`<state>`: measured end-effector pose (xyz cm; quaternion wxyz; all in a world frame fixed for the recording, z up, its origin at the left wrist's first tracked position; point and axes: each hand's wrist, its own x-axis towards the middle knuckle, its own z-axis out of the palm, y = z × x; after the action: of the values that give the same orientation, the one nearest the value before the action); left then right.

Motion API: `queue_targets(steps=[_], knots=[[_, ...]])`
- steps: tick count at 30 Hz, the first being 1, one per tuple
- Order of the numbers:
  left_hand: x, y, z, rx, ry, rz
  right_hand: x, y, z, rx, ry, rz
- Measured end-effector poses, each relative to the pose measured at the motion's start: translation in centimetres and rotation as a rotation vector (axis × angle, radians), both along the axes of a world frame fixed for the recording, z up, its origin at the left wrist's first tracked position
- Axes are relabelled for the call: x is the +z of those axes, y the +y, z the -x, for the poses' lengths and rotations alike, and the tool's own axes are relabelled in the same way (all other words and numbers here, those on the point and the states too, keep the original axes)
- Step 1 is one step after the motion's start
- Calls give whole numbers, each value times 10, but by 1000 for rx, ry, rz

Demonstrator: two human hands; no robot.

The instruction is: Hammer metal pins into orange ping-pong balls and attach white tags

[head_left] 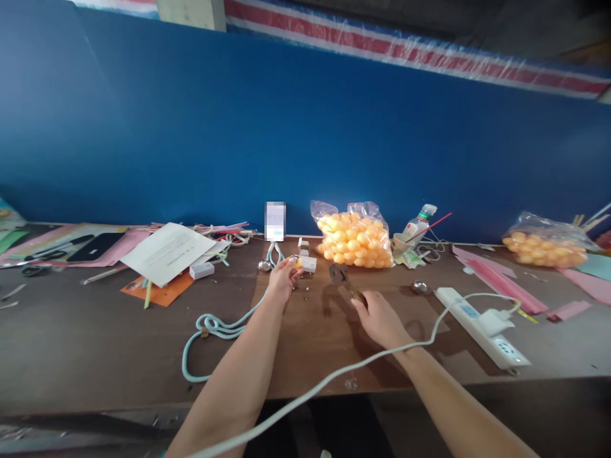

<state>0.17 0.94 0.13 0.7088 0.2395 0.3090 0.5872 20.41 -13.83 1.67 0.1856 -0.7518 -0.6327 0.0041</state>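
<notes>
My left hand (pixel 283 280) pinches a small shiny round piece (pixel 296 260) with some yellow on it, over the brown table (pixel 305 356). Small white boxes (pixel 308 264) lie just behind these fingers. To the right, my right hand (pixel 379 318) is closed round the handles of a dark pair of pliers (pixel 340 275), whose head points up and left, apart from the left hand. Tiny metal bits lie on the table between the hands. One shiny metal piece (pixel 264 265) rests left of my left hand; another (pixel 419 287) lies right of the pliers.
A bag of orange balls (pixel 354 240) stands behind the pliers. A white cable crosses over my right wrist from a power strip (pixel 482 327). Light-blue cord (pixel 217 326) loops at left. Further out are a phone (pixel 275 221), papers (pixel 167 253), a bottle (pixel 420 222) and a second ball bag (pixel 544 248).
</notes>
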Motion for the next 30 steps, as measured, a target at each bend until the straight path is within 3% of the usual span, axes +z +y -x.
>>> queue_targets(steps=[7, 12, 14, 16, 20, 25, 30], knots=[[-3, 4, 1, 43, 1, 21, -23, 1, -37, -150, -311, 106], [-1, 1, 2, 46, 8, 28, -12, -1, -36, -162, -290, 105], [-1, 1, 2, 40, 20, 36, -2, 2, -24, -104, -238, 1], [0, 1, 2, 36, 35, 40, 6, 9, -5, 40, -109, -102], [-1, 1, 2, 29, 50, 33, 9, 35, 45, 272, 115, -9], [-3, 2, 2, 14, 55, 27, 0, 66, 86, 255, 4, 138], [-5, 5, 2, 15, 42, 39, -4, 79, 92, 278, -62, 202]])
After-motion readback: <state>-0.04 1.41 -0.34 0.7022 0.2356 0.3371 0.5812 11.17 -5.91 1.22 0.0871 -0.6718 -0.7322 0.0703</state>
